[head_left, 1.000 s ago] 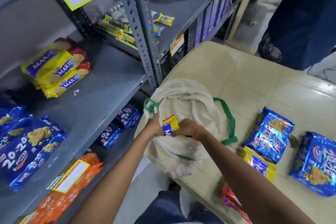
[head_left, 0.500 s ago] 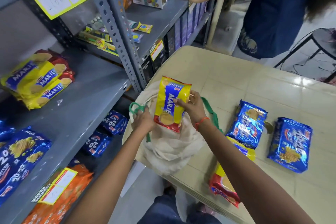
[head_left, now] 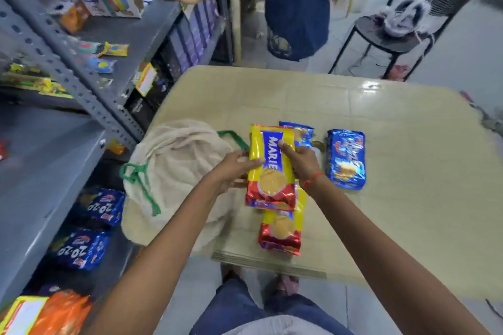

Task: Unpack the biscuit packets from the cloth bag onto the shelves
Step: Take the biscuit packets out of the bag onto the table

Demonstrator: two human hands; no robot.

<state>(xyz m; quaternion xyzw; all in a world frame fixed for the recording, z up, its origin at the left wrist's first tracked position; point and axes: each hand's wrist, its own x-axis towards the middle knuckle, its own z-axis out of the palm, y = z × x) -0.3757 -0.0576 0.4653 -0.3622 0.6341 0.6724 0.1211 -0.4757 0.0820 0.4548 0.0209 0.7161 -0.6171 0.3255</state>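
Both my hands hold a yellow and red Marie biscuit packet [head_left: 269, 171] over the table, to the right of the cream cloth bag [head_left: 179, 171] with green handles. My left hand [head_left: 235, 168] grips its left edge and my right hand [head_left: 299, 160] grips its right edge. A second Marie packet [head_left: 281, 231] lies on the table just below it. Two blue 20-20 packets lie beyond: one [head_left: 300, 133] partly hidden behind the held packet, one [head_left: 345, 162] further right. Grey metal shelves [head_left: 40, 160] stand at left.
The beige table [head_left: 408, 198] carries the bag and packets. Blue 20-20 packets [head_left: 103, 207] and an orange packet [head_left: 54, 313] lie on the lower shelf. A person in dark blue [head_left: 294, 3] leans on the far shelf. A black stool [head_left: 381, 43] stands behind the table.
The Marie packet came out of the bag and moved right, over the packets on the table. My left hand let go of the bag and took the packet's left edge.
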